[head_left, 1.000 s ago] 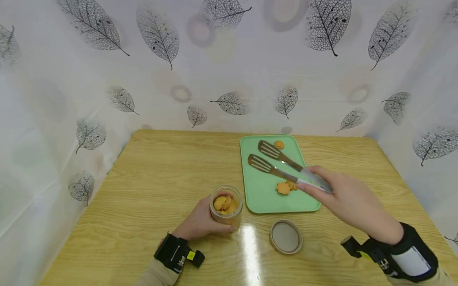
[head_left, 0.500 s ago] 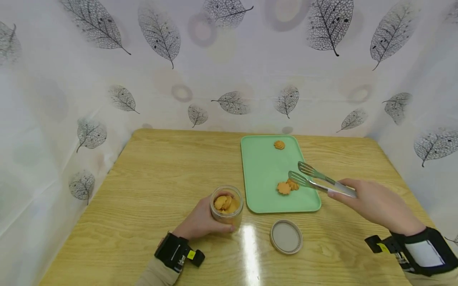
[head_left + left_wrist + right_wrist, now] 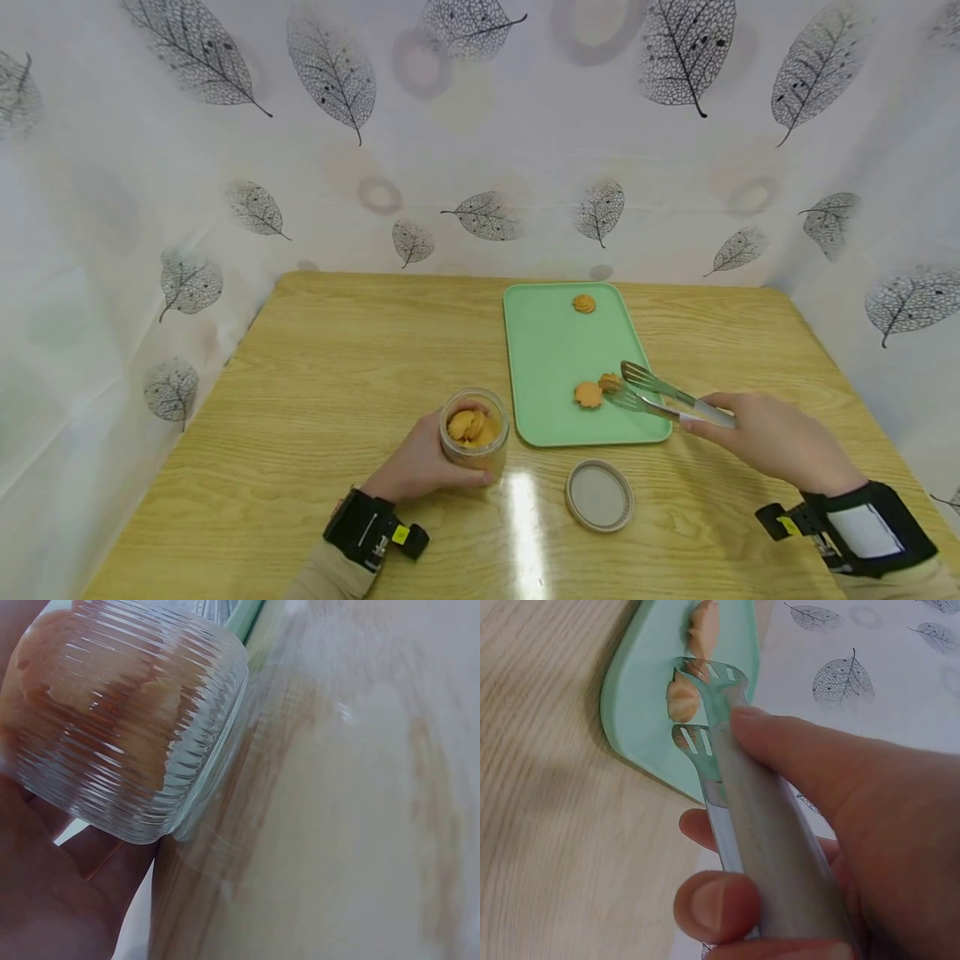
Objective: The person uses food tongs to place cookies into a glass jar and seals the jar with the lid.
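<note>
My left hand (image 3: 423, 462) grips a ribbed clear jar (image 3: 491, 462) by its side; the jar stands uncapped on the table. Several golden cookies (image 3: 467, 427) fill it, and the left wrist view shows them through the jar wall (image 3: 202, 742). In my right hand (image 3: 780, 437) is a pair of metal tongs (image 3: 660, 386), held between thumb and fingers with the slotted ends spread apart. Those ends reach over the right side of a green tray (image 3: 547, 350), right at a ridged cookie (image 3: 609, 382). A flat-side-up cookie (image 3: 588, 394) lies against its left.
One more cookie (image 3: 584, 303) lies near the tray's far edge. A round jar lid (image 3: 599, 496) rests on the wooden table (image 3: 360, 358) in front of the tray. A leaf-patterned sheet (image 3: 487, 150) hangs behind and along both sides.
The tongs drew back right from above the tray's middle, then came down left to the ridged cookie. The two near cookies have shifted slightly left. My left hand and the jar stayed put.
</note>
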